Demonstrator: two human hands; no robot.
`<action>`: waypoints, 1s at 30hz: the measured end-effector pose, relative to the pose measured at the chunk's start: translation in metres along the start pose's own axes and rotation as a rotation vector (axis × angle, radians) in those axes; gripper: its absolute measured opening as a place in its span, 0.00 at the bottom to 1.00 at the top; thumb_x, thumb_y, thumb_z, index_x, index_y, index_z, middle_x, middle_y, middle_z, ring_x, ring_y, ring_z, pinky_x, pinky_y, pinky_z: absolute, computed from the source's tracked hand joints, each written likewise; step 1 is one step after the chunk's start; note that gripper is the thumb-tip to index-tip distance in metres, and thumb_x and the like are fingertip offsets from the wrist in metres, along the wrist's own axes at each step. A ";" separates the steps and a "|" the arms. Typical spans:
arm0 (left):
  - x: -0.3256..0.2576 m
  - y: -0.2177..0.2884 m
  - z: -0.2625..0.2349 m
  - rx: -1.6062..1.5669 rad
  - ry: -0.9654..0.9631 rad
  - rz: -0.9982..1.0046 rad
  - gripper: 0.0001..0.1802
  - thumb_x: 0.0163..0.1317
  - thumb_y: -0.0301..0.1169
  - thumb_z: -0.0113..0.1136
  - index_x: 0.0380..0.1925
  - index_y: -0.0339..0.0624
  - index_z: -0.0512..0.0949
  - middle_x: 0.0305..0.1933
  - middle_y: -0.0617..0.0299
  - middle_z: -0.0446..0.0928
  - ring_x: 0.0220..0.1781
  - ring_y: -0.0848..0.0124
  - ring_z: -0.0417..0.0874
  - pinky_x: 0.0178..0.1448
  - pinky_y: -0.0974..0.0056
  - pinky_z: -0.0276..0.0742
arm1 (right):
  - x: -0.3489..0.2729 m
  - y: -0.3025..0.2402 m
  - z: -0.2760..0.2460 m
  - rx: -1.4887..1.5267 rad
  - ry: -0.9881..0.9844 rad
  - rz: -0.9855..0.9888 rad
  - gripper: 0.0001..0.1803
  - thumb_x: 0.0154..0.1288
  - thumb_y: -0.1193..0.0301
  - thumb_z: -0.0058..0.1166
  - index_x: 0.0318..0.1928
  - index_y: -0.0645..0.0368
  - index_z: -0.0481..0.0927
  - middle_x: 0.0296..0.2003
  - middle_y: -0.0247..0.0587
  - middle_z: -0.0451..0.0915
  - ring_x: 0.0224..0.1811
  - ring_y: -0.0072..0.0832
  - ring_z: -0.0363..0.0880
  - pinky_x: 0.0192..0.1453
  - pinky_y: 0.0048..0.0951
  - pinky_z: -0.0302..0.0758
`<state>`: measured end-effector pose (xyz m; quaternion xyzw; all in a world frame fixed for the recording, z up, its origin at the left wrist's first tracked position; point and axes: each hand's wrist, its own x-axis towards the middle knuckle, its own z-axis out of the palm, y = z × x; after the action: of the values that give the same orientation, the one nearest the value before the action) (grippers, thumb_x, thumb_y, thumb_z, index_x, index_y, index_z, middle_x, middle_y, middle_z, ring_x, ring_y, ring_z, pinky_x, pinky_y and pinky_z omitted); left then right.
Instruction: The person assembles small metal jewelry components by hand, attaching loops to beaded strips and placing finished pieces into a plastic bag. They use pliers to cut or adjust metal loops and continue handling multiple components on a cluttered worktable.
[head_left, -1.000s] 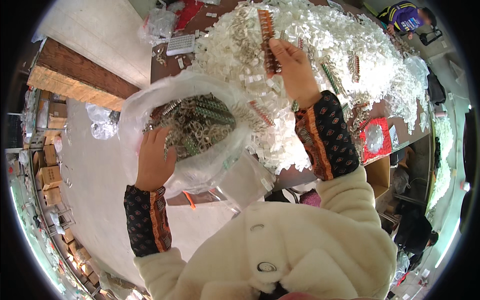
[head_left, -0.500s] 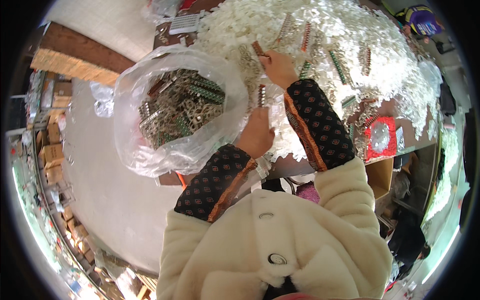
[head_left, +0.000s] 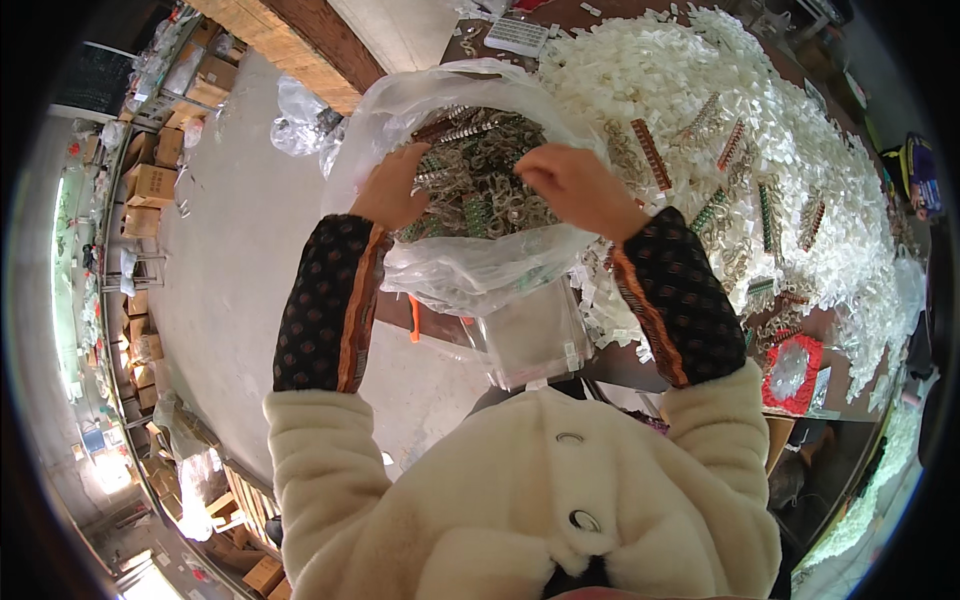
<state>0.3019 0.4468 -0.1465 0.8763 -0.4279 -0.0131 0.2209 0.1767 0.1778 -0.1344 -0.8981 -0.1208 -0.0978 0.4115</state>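
Both hands have come onto the clear plastic bag [head_left: 470, 270] since half a second ago, when they were together over the white pile.

At the far left, cardboard boxes [head_left: 150, 185] line a grey concrete floor [head_left: 230, 300]. Next comes the left hand [head_left: 392, 188], its dark patterned sleeve rising from a cream fleece jacket; its fingers are closed over the bag's left rim, pinching the plastic. The bag sits between the two hands at the table's near edge, its mouth open, filled with a tangle of metal rings and strips of green and brown clips [head_left: 480, 180]. The right hand [head_left: 572, 185] curls over the bag's right rim, fingers bent down into the opening; whether they clamp plastic or clips cannot be told. To the right, a wide heap of small white plastic pieces [head_left: 700, 90] covers the brown table [head_left: 640, 365], with more clip strips [head_left: 652, 155] lying on it. Further right lies a red ring-shaped item [head_left: 795, 375].
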 end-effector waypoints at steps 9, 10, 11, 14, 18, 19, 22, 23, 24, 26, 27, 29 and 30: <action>-0.008 -0.035 0.014 -0.254 -0.221 -0.118 0.21 0.52 0.24 0.60 0.49 0.35 0.77 0.45 0.45 0.80 0.49 0.50 0.81 0.54 0.53 0.75 | 0.024 -0.024 0.078 -0.379 -0.159 0.141 0.21 0.55 0.55 0.64 0.38 0.59 0.79 0.36 0.44 0.75 0.42 0.43 0.78 0.44 0.42 0.76; -0.012 -0.034 0.014 -0.252 -0.183 -0.062 0.21 0.52 0.24 0.60 0.49 0.35 0.77 0.44 0.45 0.80 0.49 0.49 0.81 0.53 0.53 0.76 | 0.024 -0.027 0.082 -0.428 -0.132 0.099 0.21 0.54 0.55 0.65 0.38 0.59 0.79 0.36 0.43 0.74 0.41 0.43 0.78 0.43 0.42 0.75; -0.011 -0.034 0.012 -0.242 -0.169 -0.005 0.20 0.53 0.24 0.60 0.49 0.35 0.77 0.44 0.46 0.80 0.48 0.49 0.81 0.52 0.53 0.76 | 0.024 -0.029 0.086 -0.483 -0.111 0.060 0.21 0.53 0.56 0.66 0.38 0.59 0.78 0.35 0.42 0.74 0.40 0.42 0.77 0.42 0.41 0.75; -0.008 -0.033 0.008 -0.318 -0.202 0.004 0.19 0.54 0.25 0.60 0.48 0.34 0.77 0.42 0.45 0.80 0.45 0.48 0.81 0.50 0.53 0.76 | 0.020 -0.037 0.092 -0.446 -0.120 0.069 0.22 0.48 0.57 0.69 0.38 0.58 0.77 0.37 0.43 0.73 0.43 0.41 0.76 0.42 0.42 0.74; 0.001 -0.027 -0.005 -0.182 -0.090 0.013 0.17 0.58 0.26 0.61 0.48 0.34 0.75 0.41 0.46 0.80 0.43 0.50 0.81 0.46 0.55 0.76 | 0.005 -0.044 0.083 -0.177 -0.053 0.083 0.19 0.49 0.62 0.69 0.38 0.56 0.76 0.38 0.42 0.74 0.41 0.41 0.76 0.41 0.39 0.74; 0.001 -0.023 -0.009 -0.248 -0.015 0.026 0.16 0.60 0.27 0.60 0.48 0.34 0.75 0.40 0.46 0.80 0.41 0.50 0.81 0.45 0.56 0.75 | -0.001 -0.045 0.077 -0.106 -0.034 0.064 0.18 0.51 0.62 0.69 0.38 0.56 0.76 0.38 0.41 0.74 0.39 0.41 0.76 0.39 0.39 0.73; -0.006 -0.006 -0.025 -0.447 0.049 -0.026 0.12 0.63 0.24 0.57 0.46 0.33 0.75 0.40 0.45 0.78 0.41 0.46 0.79 0.45 0.55 0.74 | -0.021 -0.053 0.060 -0.121 -0.106 0.006 0.17 0.53 0.64 0.69 0.38 0.57 0.77 0.35 0.41 0.75 0.36 0.41 0.76 0.37 0.37 0.74; -0.007 0.000 -0.030 -0.466 0.073 -0.006 0.12 0.63 0.24 0.57 0.46 0.32 0.75 0.40 0.45 0.78 0.40 0.48 0.79 0.44 0.56 0.75 | -0.027 -0.058 0.055 -0.162 -0.152 -0.012 0.16 0.54 0.65 0.69 0.38 0.57 0.77 0.34 0.41 0.76 0.35 0.40 0.76 0.36 0.37 0.74; -0.008 0.006 -0.036 -0.483 0.099 0.014 0.12 0.64 0.24 0.57 0.46 0.32 0.75 0.40 0.45 0.78 0.40 0.49 0.79 0.44 0.58 0.75 | -0.034 -0.063 0.051 -0.123 -0.148 0.019 0.15 0.54 0.65 0.67 0.37 0.57 0.76 0.33 0.40 0.75 0.35 0.41 0.75 0.36 0.38 0.73; -0.012 0.018 -0.050 -0.567 0.120 -0.026 0.12 0.65 0.22 0.57 0.48 0.30 0.75 0.38 0.52 0.77 0.38 0.65 0.79 0.43 0.66 0.74 | -0.046 -0.077 0.043 -0.040 -0.151 0.097 0.14 0.55 0.64 0.65 0.36 0.56 0.75 0.31 0.39 0.74 0.36 0.43 0.75 0.35 0.42 0.72; -0.013 0.024 -0.055 -0.631 0.163 -0.027 0.12 0.66 0.22 0.56 0.49 0.30 0.75 0.38 0.55 0.77 0.38 0.69 0.77 0.43 0.68 0.73 | -0.051 -0.083 0.037 -0.061 -0.095 0.066 0.14 0.56 0.66 0.66 0.37 0.57 0.76 0.33 0.39 0.76 0.32 0.39 0.77 0.35 0.37 0.75; -0.014 0.033 -0.066 -0.744 0.213 -0.059 0.13 0.67 0.21 0.56 0.51 0.31 0.76 0.37 0.64 0.76 0.38 0.78 0.73 0.42 0.71 0.71 | -0.058 -0.095 0.023 0.063 0.083 0.138 0.13 0.56 0.70 0.68 0.38 0.58 0.76 0.34 0.40 0.78 0.30 0.32 0.79 0.34 0.31 0.76; -0.016 0.038 -0.067 -0.872 0.287 -0.058 0.11 0.68 0.22 0.55 0.49 0.31 0.77 0.36 0.66 0.76 0.36 0.78 0.72 0.41 0.71 0.71 | -0.061 -0.101 0.017 0.116 0.160 0.191 0.14 0.56 0.72 0.69 0.38 0.58 0.76 0.35 0.40 0.79 0.30 0.29 0.80 0.34 0.29 0.77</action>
<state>0.2775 0.4634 -0.0733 0.7059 -0.3228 -0.0766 0.6258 0.0902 0.2465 -0.0903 -0.8695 -0.0070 -0.1223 0.4785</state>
